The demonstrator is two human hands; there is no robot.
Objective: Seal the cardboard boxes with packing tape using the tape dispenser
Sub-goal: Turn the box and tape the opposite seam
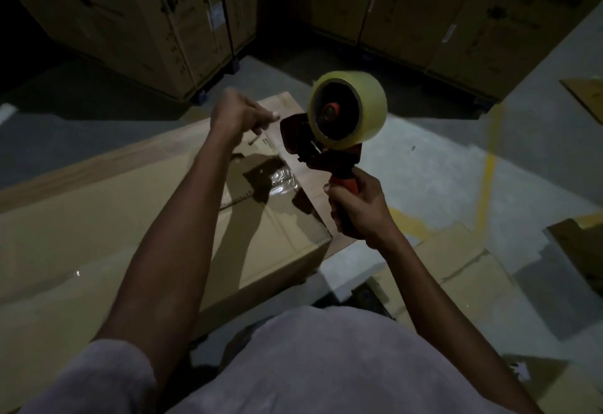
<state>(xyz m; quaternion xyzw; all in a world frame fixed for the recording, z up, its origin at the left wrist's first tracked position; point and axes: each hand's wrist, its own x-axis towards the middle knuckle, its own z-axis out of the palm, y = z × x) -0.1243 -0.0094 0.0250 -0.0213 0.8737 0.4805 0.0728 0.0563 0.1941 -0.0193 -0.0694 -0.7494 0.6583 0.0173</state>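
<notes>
A long flat cardboard box (98,227) lies on the floor in front of me, with a crumpled patch of clear tape (282,180) on its top near the right end. My right hand (359,208) grips the orange handle of the tape dispenser (326,152), held in the air over the box's right end. A roll of clear yellowish tape (355,107) sits on the dispenser. My left hand (241,113) hovers just left of the dispenser's front, fingers curled with thumb and forefinger pinched together. Whether it holds the tape's end I cannot tell.
Tall printed cartons (156,22) stand in stacks along the back, on wheeled bases. Flattened cardboard sheets (456,270) lie on the grey floor to the right. A yellow painted line (489,159) runs across the floor. The light is dim.
</notes>
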